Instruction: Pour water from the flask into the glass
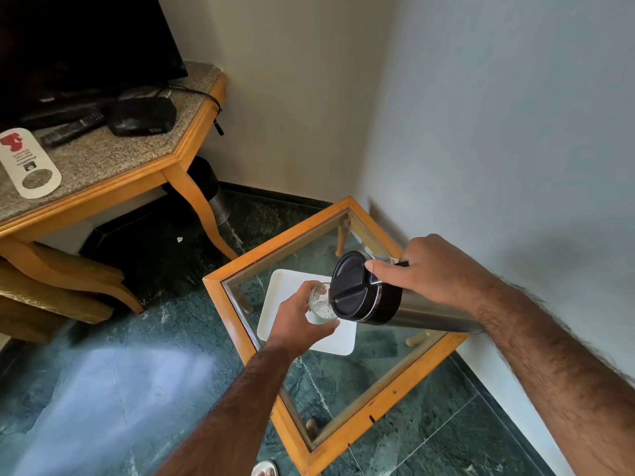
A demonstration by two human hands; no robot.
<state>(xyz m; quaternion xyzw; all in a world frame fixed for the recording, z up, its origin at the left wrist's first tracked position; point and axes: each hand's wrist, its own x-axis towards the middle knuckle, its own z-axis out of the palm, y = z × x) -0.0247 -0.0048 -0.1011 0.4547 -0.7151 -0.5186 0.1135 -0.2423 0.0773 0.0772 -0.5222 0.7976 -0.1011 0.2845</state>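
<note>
At far left, a stone-topped wooden stand (pixel 113 156) carries a white door hanger (pixel 29 163), a remote control (pixel 72 127), a black set-top box (pixel 142 115) and the lower part of a television (pixel 82 46); a perforated metal bin (pixel 214 197) stands on the floor under its right corner. To the right of the stand is a glass-topped side table (pixel 357 431) with a wooden frame, set against the wall. A white tray (pixel 275 304) lies on the glass near the table's left corner. My left hand (pixel 299 324) is closed around the glass (pixel 321 304), fingers wrapped on its left side and thumb along its near side, holding it above the tray; whether its base touches the tray cannot be determined. Water with bubbles is visible inside the glass. My right hand (pixel 433 269) is clamped on the flask (pixel 381 300), gripping the body from above with the thumb resting near the black lid. The flask is tilted almost horizontal, steel body pointing right toward the table's right edge, lid facing left. The lid's lower edge sits just over the right rim of the glass.
</note>
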